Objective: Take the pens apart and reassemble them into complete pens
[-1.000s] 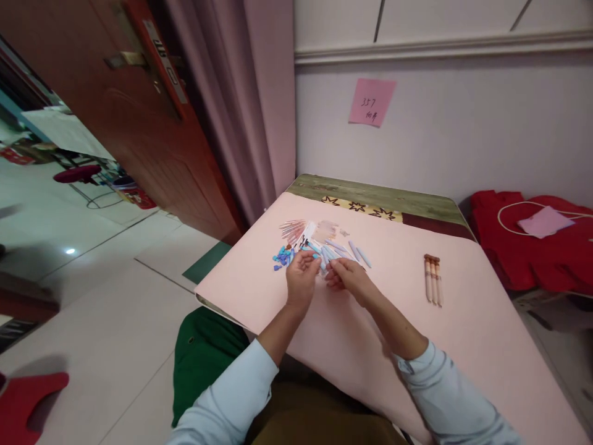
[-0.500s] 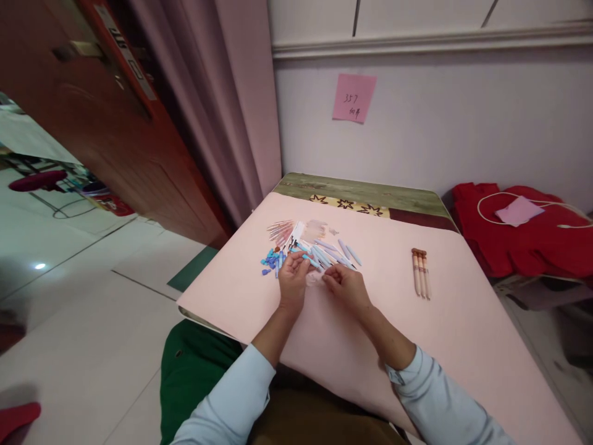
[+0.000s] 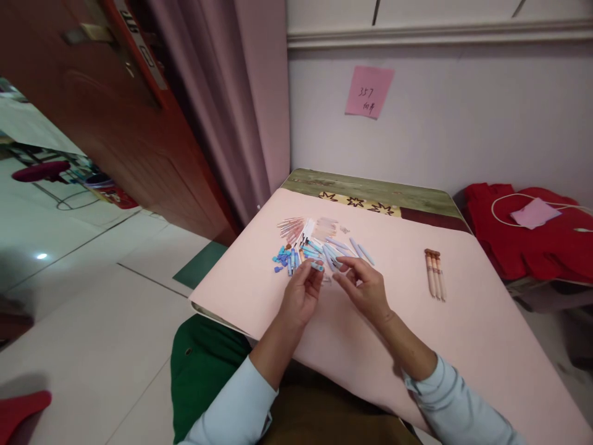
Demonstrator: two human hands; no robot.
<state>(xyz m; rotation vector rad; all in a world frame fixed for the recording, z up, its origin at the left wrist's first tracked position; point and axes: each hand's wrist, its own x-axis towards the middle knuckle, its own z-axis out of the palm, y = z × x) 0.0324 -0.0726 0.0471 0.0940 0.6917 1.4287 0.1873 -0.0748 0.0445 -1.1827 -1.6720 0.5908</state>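
Observation:
My left hand (image 3: 303,292) is closed in a pinch on a short light blue pen part (image 3: 317,266), its end turned toward the right hand. Just to the right, my right hand (image 3: 365,285) has its thumb and forefinger curled close together. Whatever small piece lies at those fingertips is too blurred to name. Behind the hands lie light blue and lavender pen barrels (image 3: 361,250), blue pen caps (image 3: 280,256), black-tipped white pen pieces (image 3: 306,233) and pinkish thin pen pieces (image 3: 291,228). Small clear pieces beneath the fingers are partly hidden.
Three brown-topped pens (image 3: 434,275) lie side by side on the right of the pink-covered table (image 3: 370,364). A red cloth (image 3: 495,241) with a white cable sits beyond the table's right edge. A pink note (image 3: 369,93) is on the wall; a door (image 3: 185,167) stands left.
The hands have moved slightly apart, and the left hand has turned, showing more palm and the pen part's end. The right fingers have lifted. The whole view has shifted a little.

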